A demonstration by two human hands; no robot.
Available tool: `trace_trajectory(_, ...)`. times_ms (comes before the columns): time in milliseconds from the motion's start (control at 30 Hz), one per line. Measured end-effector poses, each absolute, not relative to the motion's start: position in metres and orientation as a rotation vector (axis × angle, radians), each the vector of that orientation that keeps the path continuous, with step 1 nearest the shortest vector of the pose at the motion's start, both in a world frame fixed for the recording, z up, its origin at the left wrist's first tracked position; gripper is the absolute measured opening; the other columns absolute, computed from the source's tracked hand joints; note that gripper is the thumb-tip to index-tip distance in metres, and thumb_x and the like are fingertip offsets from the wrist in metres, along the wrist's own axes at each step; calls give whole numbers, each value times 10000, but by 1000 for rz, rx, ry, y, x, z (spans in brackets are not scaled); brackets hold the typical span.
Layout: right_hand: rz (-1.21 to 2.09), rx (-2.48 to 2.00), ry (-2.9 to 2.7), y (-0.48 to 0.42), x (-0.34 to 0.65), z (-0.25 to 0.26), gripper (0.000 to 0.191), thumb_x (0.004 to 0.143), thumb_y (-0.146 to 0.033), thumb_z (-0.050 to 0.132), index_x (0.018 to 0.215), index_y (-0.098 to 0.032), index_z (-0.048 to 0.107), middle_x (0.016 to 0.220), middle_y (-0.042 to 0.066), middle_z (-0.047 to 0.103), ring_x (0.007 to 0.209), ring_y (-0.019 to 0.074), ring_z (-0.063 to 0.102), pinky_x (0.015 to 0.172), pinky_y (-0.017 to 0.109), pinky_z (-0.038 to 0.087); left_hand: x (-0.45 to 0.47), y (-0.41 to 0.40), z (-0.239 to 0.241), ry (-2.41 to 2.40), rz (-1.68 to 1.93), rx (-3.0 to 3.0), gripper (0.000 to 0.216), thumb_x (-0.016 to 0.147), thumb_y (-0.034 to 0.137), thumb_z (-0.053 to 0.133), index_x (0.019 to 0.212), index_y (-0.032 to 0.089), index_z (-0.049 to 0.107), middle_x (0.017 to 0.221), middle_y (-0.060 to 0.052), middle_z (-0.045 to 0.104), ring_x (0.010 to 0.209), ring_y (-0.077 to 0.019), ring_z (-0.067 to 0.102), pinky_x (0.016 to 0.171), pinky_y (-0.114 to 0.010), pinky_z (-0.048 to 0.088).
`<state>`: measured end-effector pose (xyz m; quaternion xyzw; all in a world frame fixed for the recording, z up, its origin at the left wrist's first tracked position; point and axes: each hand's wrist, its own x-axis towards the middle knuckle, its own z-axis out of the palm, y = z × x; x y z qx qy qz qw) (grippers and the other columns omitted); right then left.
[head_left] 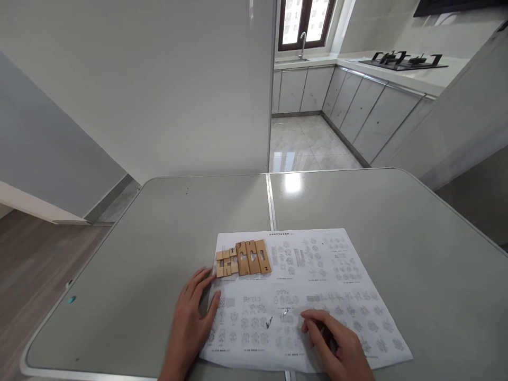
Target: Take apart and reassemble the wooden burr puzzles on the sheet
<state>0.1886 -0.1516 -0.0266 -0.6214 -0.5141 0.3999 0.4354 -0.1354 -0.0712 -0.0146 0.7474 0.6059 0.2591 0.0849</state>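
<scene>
A large white printed sheet lies on the grey table, covered with rows of small line drawings and two dark handwritten marks. Flat wooden pieces with cut-out slots sit side by side at its upper left, some marked with numbers: larger brown ones to the right, smaller pale ones to the left. My left hand rests open on the sheet's left edge, its fingertips beside the pale pieces. Over the lower right of the sheet, my right hand has loosely bent fingers, thumb slightly apart, with nothing visible in it.
A metal seam divides the tabletop. Near its left edge lies a small teal object. Beyond the table stand a pale wall panel, and a kitchen with white cabinets, a tap and a gas stove.
</scene>
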Motion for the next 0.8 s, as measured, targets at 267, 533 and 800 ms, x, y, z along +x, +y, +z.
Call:
trace_trajectory(267,1014,-1547,-1284,-151,191,-26,393,1024,-575,592,990,-229,775,800,42,750,620,178,649,586,253,545,-136,-71,-14,1796,767,2246,345,1043,381,593,1372,282,628,1490,-80,644,1431,-320,573,1158,-583,525)
trace_trajectory(533,938,-1562,-1274,-150,187,-26,444,1019,-619,573,959,-230,780,764,42,741,580,170,634,539,242,542,-135,-71,-13,1806,767,2232,339,1042,387,589,1362,283,636,1489,-83,644,1423,-320,582,1149,-570,536)
trace_trajectory(800,968,-1552,-1286,-150,187,-25,422,1022,-602,574,970,-232,773,771,40,739,598,178,641,543,245,534,-135,-71,-13,1801,773,2247,334,1035,383,603,1352,282,641,1481,-79,654,1416,-317,589,1148,-565,539)
